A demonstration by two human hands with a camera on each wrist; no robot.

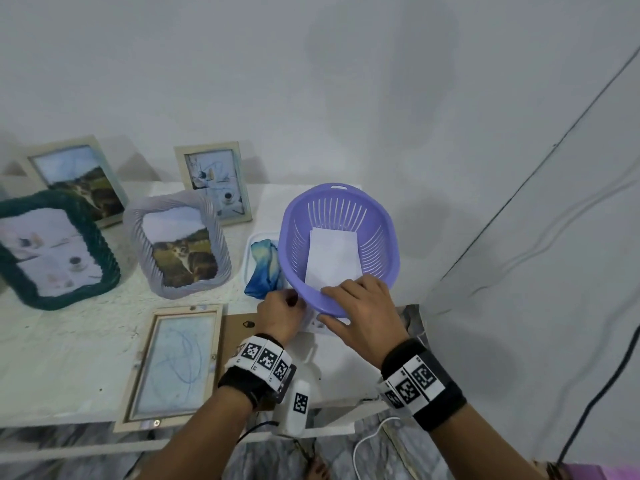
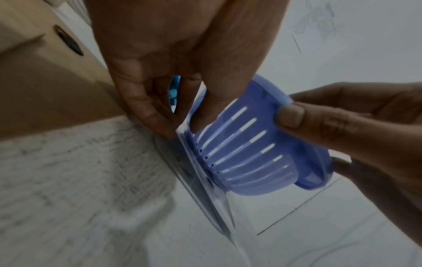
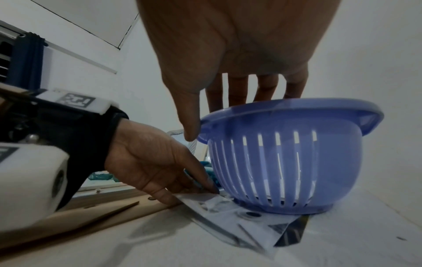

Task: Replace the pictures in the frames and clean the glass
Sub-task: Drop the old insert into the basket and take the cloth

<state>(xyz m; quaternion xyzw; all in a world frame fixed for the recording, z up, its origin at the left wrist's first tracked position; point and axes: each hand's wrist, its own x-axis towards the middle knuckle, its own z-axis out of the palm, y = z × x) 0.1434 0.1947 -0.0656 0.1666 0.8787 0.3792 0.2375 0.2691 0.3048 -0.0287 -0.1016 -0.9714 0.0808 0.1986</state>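
A plain grey-white wall stands behind a white, speckled tabletop (image 1: 69,341). The left hand (image 1: 280,315) has its fingers (image 3: 203,182) curled down low, pinching the edge of a thin, shiny picture (image 3: 239,215) that lies flat on the tabletop with one end trapped under the purple basket (image 1: 341,247). The right hand (image 1: 363,315) holds the near rim of the basket, thumb on the outside and fingers over the top. It looks like the picture is being pulled out from under the basket. To do this well, the right hand should tip or lift the basket a little so the picture slides free and does not bend or rip, and the left hand should pull flat and slowly. The basket is smooth plastic, round like a bowl, with long slits down its sides, and a white sheet (image 1: 332,259) lies inside it. Just beside it a soft blue cloth (image 1: 263,268) sits crumpled in a small white tub. Nearer the person, an open wooden frame (image 1: 173,367) lies flat with blue scribbles on its glass, beside a brown backing board (image 2: 34,75). Four more frames lean up at the back, two plain and flat, two with bumpy twisted edges.
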